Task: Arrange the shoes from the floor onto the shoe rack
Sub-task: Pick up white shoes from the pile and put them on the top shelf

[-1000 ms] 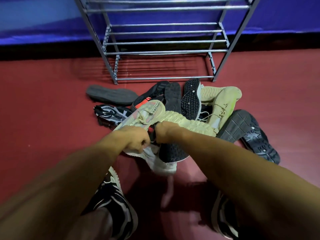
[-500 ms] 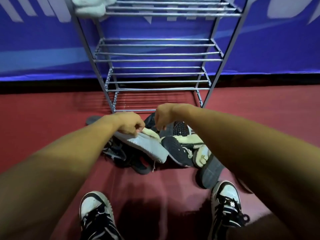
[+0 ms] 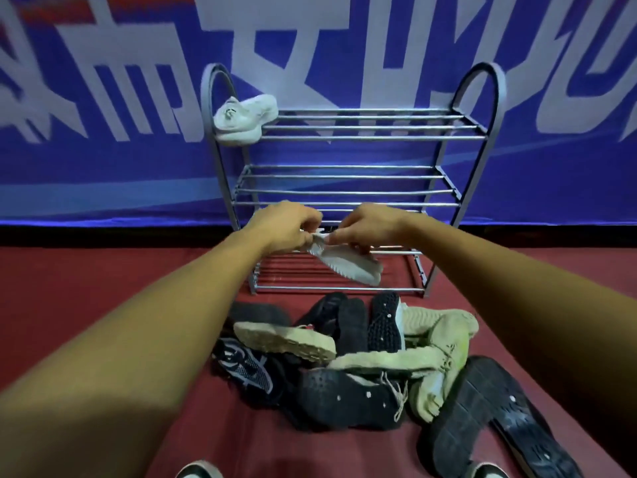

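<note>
A pale grey-white sneaker [image 3: 348, 265] hangs sole-out in front of the grey metal shoe rack [image 3: 348, 177], level with its lower shelves. My left hand [image 3: 286, 227] and my right hand [image 3: 365, 225] both pinch its upper edge, fingers curled. A white sneaker [image 3: 243, 119] lies at the left end of the rack's top shelf. On the red floor below my arms lies a heap of shoes [image 3: 362, 360]: cream knit sneakers, black-soled sneakers, black sandals and a black patterned shoe.
A blue banner wall [image 3: 103, 98] with white lettering stands right behind the rack. A black sandal [image 3: 493, 419] lies sole-up at the right of the heap. The toes of my own black-and-white shoes [image 3: 200, 470] show at the bottom edge.
Both hands have lifted the pale sneaker out of the heap and carried it up and forward toward the rack. The view has tilted up, showing the rack's top shelf.
</note>
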A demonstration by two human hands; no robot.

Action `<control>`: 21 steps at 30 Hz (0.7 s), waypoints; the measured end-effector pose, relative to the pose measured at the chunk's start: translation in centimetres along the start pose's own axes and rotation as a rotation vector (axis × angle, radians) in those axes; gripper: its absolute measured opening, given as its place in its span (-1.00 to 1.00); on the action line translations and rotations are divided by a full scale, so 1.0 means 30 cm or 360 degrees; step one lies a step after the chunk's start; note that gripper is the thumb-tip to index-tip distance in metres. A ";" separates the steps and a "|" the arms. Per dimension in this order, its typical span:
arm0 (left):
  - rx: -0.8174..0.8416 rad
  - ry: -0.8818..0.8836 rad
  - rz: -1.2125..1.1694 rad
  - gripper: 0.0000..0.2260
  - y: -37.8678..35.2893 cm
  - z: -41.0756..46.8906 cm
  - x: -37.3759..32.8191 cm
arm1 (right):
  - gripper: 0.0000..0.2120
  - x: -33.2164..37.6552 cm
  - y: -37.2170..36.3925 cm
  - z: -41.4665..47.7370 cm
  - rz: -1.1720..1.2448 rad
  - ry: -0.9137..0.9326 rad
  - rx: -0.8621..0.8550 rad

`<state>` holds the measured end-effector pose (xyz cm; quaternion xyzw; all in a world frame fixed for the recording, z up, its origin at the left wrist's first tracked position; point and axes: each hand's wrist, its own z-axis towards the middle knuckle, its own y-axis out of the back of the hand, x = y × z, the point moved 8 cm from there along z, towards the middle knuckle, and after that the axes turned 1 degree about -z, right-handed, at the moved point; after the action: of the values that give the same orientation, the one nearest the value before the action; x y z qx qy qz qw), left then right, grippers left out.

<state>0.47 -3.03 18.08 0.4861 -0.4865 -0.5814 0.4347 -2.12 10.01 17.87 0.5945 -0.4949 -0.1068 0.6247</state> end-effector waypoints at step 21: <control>0.0161 0.0742 -0.1016 -0.64 -0.101 -0.040 0.259 | -0.79 0.069 0.165 0.007 -0.0578 0.0297 -0.0952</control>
<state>0.39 -10.35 13.93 0.7526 -0.2272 -0.5367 0.3064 -3.52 9.72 23.05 0.4710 -0.2689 -0.3014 0.7842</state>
